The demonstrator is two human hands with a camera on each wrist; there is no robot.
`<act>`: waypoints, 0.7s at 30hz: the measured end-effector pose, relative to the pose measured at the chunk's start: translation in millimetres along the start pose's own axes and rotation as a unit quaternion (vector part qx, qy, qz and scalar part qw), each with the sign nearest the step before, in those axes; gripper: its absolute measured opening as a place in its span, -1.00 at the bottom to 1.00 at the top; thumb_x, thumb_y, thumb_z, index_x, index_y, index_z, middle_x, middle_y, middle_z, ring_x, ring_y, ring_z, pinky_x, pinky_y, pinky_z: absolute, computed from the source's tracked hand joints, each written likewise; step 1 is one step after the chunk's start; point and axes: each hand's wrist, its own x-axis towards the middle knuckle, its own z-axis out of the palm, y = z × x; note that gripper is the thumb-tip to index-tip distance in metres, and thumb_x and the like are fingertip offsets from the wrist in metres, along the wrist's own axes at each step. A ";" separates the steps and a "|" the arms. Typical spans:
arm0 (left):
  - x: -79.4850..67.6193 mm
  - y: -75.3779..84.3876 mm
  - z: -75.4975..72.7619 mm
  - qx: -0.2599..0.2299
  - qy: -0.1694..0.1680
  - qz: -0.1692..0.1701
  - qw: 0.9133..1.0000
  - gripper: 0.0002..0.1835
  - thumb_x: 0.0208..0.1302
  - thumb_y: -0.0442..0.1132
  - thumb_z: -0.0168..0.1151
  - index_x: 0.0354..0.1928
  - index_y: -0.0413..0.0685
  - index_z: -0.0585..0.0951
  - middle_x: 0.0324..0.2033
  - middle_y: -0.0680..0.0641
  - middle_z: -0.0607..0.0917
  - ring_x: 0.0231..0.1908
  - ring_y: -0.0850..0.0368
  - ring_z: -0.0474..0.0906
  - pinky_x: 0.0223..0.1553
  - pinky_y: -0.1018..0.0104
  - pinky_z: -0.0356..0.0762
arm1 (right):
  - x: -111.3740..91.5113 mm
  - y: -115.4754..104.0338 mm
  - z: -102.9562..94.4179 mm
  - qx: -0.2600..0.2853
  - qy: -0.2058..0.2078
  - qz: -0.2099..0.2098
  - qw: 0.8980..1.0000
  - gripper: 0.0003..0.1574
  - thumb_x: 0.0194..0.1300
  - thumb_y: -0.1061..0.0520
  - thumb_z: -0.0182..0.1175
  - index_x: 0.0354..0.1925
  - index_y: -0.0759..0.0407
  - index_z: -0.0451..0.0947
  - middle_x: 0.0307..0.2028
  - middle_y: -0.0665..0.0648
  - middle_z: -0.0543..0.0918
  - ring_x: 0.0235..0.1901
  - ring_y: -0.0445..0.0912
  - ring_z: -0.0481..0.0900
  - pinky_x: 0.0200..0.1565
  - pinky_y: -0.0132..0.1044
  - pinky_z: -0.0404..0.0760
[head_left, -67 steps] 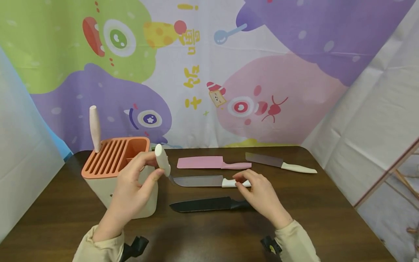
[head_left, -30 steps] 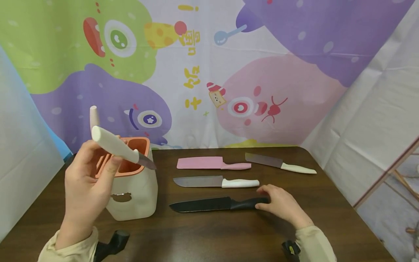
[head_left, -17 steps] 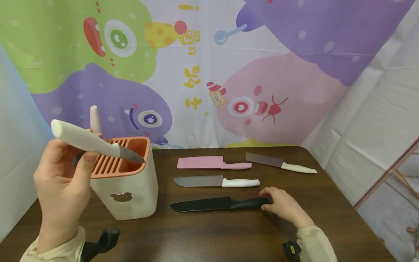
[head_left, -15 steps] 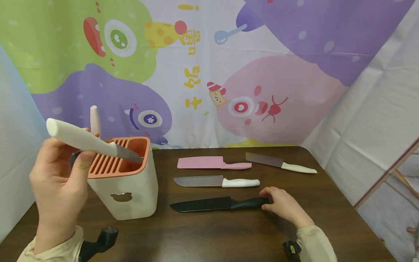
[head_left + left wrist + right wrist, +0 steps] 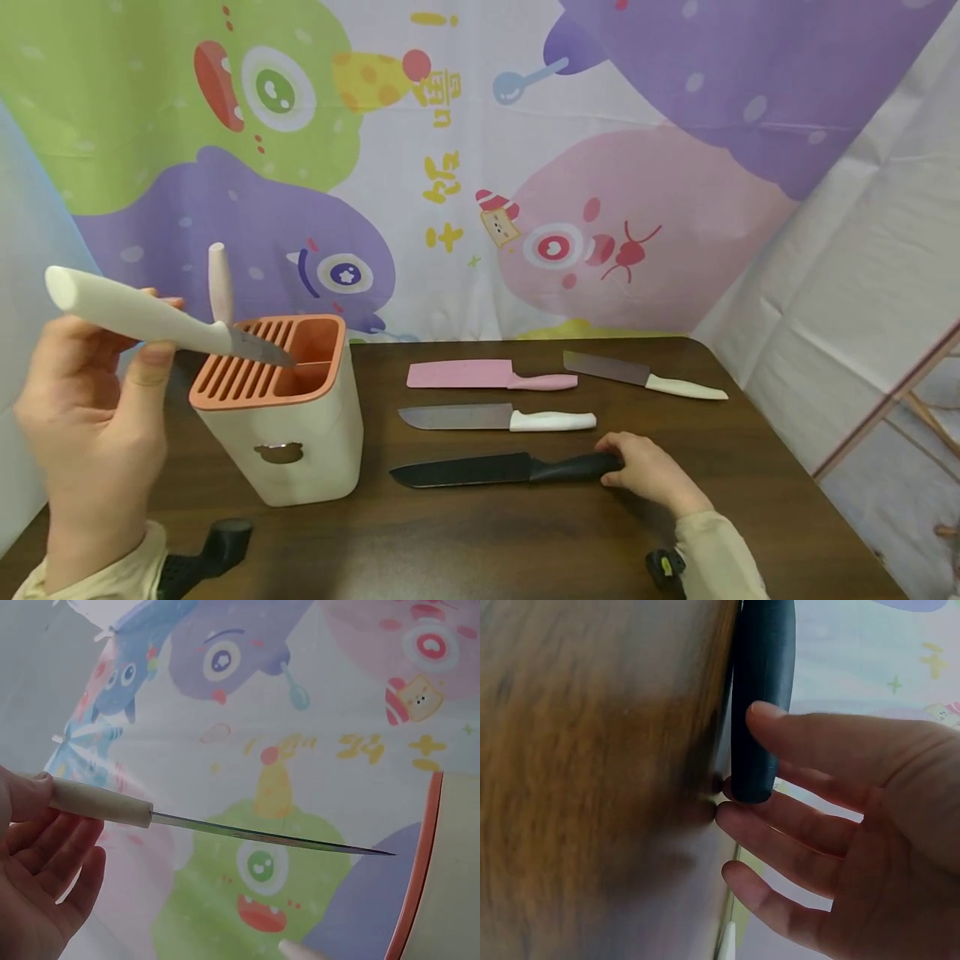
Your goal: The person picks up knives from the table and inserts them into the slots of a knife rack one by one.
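Observation:
My left hand point(image 5: 93, 429) holds a small paring knife point(image 5: 135, 315) by its cream handle, pinched between thumb and fingers. Its short steel blade points right and slightly down, overlapping the slotted top of the knife block point(image 5: 307, 467) in the head view; the left wrist view shows the blade point(image 5: 270, 838) beside the block's orange rim. At the table's front right, my right hand point(image 5: 651, 473) grips the butt of a black kitchen knife point(image 5: 465, 471), thumb on one side of the black handle point(image 5: 763, 667) and fingertips on the other. That knife lies flat, tip leftward.
One pale pink handle point(image 5: 221, 283) stands in the block's rear left slot. On the brown table point(image 5: 450, 542) lie a pink cleaver point(image 5: 459, 373), a white-handled knife point(image 5: 552, 421) and a cream-handled knife point(image 5: 686, 386). A cartoon curtain point(image 5: 480, 167) hangs behind.
My left hand has carried the paring knife leftward and tilted it from near upright toward level. My right hand has moved from above the white handle to the black knife's butt.

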 end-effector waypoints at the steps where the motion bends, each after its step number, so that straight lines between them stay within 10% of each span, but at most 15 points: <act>1: 0.4 -0.7 -1.9 0.007 0.001 0.001 1.000 -0.67 0.01 -0.60 0.20 -0.13 -0.65 0.44 -0.24 -0.33 0.63 -0.17 -0.02 0.58 -0.02 0.35 0.44 | 0.3 0.0 0.3 -0.001 0.002 0.000 1.000 -0.56 -0.08 0.24 0.37 -0.14 0.21 0.54 -0.21 0.08 0.61 -0.23 -0.04 0.52 -0.15 -0.09 0.50; 21: 1.8 1.9 -19.9 0.193 0.041 -0.032 0.980 -0.69 0.17 -0.50 0.09 -0.01 -0.46 0.44 -0.18 -0.03 0.66 -0.10 0.13 0.48 0.03 0.44 0.34 | 0.0 2.9 5.0 -0.013 0.024 0.013 1.000 -0.71 -0.05 0.28 0.34 -0.27 0.11 0.57 -0.31 0.04 0.58 -0.35 -0.12 0.46 -0.24 -0.14 0.47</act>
